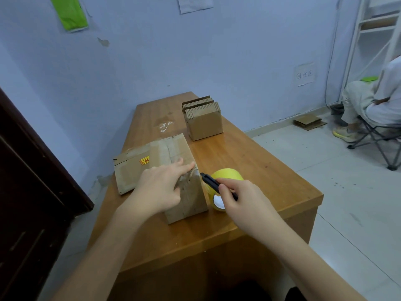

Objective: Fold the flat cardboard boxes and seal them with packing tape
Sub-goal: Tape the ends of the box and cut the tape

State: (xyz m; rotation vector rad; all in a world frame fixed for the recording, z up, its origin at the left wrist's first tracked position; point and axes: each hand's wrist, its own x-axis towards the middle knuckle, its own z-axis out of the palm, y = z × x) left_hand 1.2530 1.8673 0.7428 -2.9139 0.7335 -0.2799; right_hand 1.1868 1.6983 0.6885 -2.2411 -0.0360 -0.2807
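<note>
A: Head view first. Where is the box being worked on?

B: The folded cardboard box (pixel 173 168) lies on the wooden tabletop (pixel 260 170), near its left edge, long side running away from the camera. Clear tape shows along its top seam and down the near right corner

A: And the hands?

B: The left hand (pixel 160 190) rests on the box's top near that corner, fingers mostly straight and pressing the taped edge, gripping nothing. The right hand (pixel 240 200) has its fingers curled round a black utility knife (pixel 213 183), whose tip points at the box's right edge, just beside the left fingertips

A: Where is the tape?

B: A yellow packing tape roll (pixel 225 181) stands on the tabletop just right of the box, partly behind the right hand and the knife

A: Anything else on the tabletop?

B: A stack of flat cardboard boxes (pixel 204 120) stands upright farther back, well apart from the hands, with white smears beside it

A: Beyond it?

B: A seated person (pixel 377 101) on a folding chair at far right, and cardboard pieces (pixel 309 122) on the floor near the wall
</note>
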